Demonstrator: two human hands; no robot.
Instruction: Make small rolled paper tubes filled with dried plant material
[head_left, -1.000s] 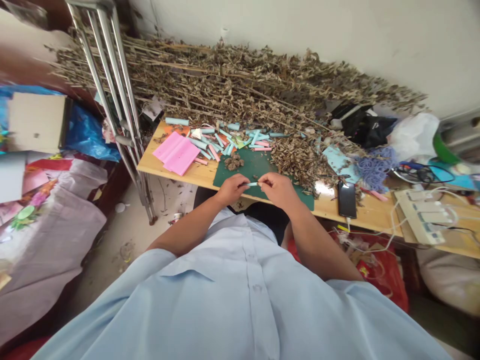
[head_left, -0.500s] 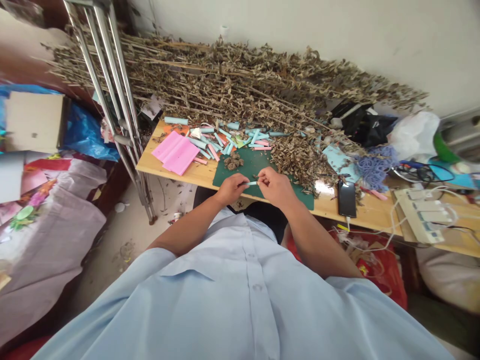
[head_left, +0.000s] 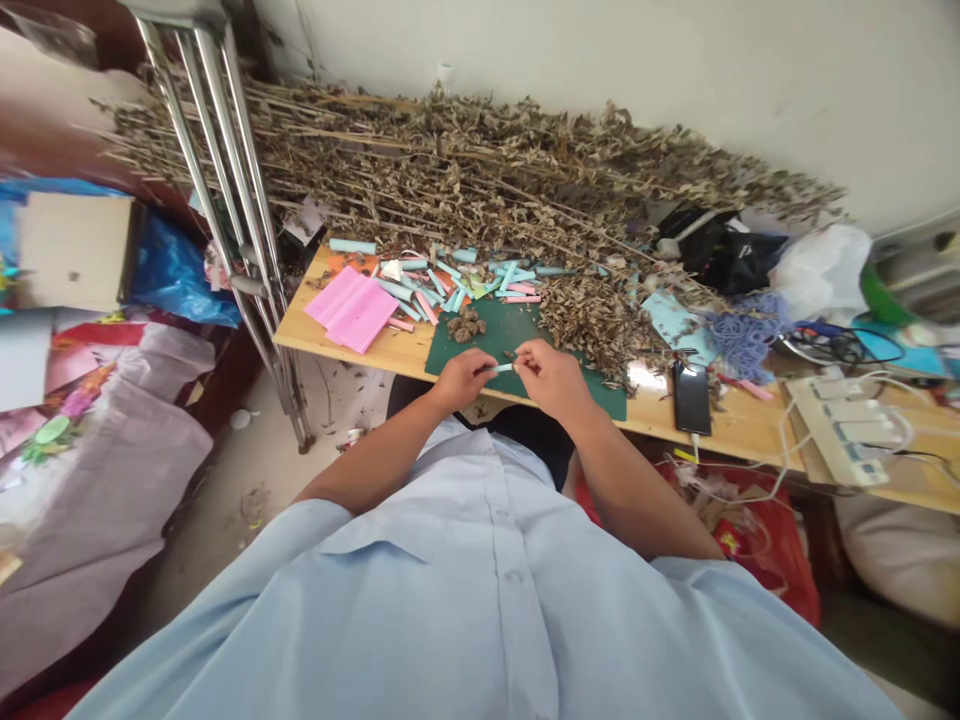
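Observation:
Between my two hands is a thin light-blue paper roll [head_left: 503, 367], held level above the near edge of a dark green mat [head_left: 442, 352]. My left hand [head_left: 463, 379] pinches its left end. The fingers of my right hand [head_left: 547, 374] are closed at its right end. A small clump of crumbled dried leaf [head_left: 466, 324] lies on the mat just beyond my left hand. Past my right hand spreads a heap of dried leaves [head_left: 592, 325]. Several blue and pink paper rolls [head_left: 450, 285] are scattered behind the mat.
Pink paper sheets [head_left: 352, 310] lie at the table's left. Long dried plant stalks [head_left: 450, 150] run along the wall. To the right are a phone [head_left: 691, 398], a power strip [head_left: 836, 430] with cables and blue yarn [head_left: 746, 335]. A metal crutch [head_left: 240, 220] leans at the left.
Both hands stay on the blue paper roll in nearly the same place, with only slight finger movement. The view has shifted a little.

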